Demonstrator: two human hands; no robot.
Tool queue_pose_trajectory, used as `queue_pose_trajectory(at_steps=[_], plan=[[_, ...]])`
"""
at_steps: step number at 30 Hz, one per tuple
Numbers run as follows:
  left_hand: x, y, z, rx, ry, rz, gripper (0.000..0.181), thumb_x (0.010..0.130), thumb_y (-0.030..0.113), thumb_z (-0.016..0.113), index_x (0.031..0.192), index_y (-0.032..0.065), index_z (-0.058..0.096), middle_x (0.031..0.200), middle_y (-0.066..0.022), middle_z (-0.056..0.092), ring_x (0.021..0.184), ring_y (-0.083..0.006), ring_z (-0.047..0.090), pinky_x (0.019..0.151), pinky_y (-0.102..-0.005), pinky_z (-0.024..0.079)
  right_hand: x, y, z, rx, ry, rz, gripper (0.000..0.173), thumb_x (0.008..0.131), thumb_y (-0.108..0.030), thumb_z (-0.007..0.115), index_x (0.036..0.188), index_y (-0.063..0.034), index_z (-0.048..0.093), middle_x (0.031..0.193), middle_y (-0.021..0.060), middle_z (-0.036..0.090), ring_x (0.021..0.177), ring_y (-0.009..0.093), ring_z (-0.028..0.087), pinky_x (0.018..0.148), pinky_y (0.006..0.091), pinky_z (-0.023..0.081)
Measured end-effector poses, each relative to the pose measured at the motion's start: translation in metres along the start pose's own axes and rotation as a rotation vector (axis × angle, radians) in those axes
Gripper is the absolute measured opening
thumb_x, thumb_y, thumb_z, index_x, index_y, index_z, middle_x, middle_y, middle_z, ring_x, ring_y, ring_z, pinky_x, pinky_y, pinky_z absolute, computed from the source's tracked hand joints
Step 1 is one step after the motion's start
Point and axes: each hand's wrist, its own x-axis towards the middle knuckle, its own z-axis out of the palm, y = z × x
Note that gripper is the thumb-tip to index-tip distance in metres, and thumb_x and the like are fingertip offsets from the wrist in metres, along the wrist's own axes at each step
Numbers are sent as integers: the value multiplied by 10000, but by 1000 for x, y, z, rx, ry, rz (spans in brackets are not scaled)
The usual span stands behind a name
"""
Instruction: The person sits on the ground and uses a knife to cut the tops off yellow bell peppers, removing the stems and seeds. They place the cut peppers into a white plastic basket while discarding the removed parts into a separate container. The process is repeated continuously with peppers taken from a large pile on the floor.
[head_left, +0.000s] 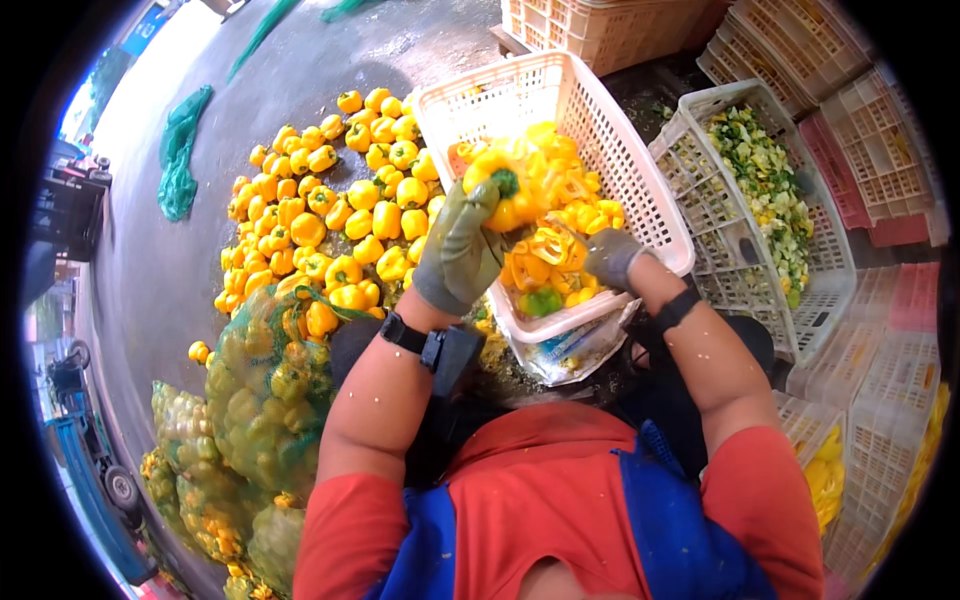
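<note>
My gloved left hand (463, 251) grips a whole yellow bell pepper (495, 191) with a green stem, over the near part of a white plastic crate (626, 142). My right hand (613, 256), in a grey glove, is closed low at the crate's right side; a thin thing, perhaps a blade, seems to point from it toward the pepper, but it is blurred. Cut yellow pepper pieces (551, 247) lie in the crate beneath both hands, with a greenish piece (540, 302) at its near end.
Whole yellow peppers (307, 229) cover the floor left of the crate. Filled mesh sacks (270, 390) stand nearer at left. A second crate (750, 247) with green and pale scraps (761, 195) stands at right, beside stacked crates (874, 142). Green netting (180, 154) lies on the floor.
</note>
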Motion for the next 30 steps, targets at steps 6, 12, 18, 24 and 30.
queue_pose_trajectory(at_steps=[6, 12, 18, 24, 30], plan=[[12, -3, -2, 450, 74, -26, 472, 956, 342, 610, 1300, 47, 478, 1145, -63, 624, 1023, -169, 632, 806, -300, 539, -72, -46, -65, 1153, 444, -186, 388, 824, -387, 760, 842, -8, 680, 756, 73, 655, 582, 120, 589, 555, 267, 500], [13, -20, -1, 360, -4, -164, 595, 946, 358, 629, 1405, 67, 386, 1251, -108, 561, 1121, -218, 600, 917, -371, 538, -78, -69, -69, 1310, 216, -359, 406, 858, -379, 742, 1004, -3, 698, 730, 14, 638, 576, 82, 579, 504, 227, 475], [11, -29, -1, 281, -204, -144, 765, 815, 136, 779, 1448, 123, 349, 1298, -106, 537, 1146, -238, 589, 869, -418, 580, -71, -62, -66, 546, 698, -505, 446, 884, -462, 637, 905, -19, 691, 760, 186, 657, 668, 350, 637, 613, 403, 502], [7, -26, 11, 71, -291, -193, 810, 732, 44, 787, 1434, 116, 389, 1310, -84, 541, 1188, -245, 561, 1054, -384, 418, -99, -71, -65, 1000, 475, -582, 422, 924, -391, 618, 1048, 8, 677, 833, 110, 691, 704, 194, 662, 637, 319, 517], [7, -12, 16, -7, -419, -272, 711, 719, -25, 761, 1343, 117, 452, 1213, -106, 585, 1109, -247, 600, 948, -382, 503, -121, -75, -79, 1480, -92, -476, 410, 889, -395, 649, 1060, -23, 670, 787, 48, 668, 668, 74, 626, 556, 203, 486]])
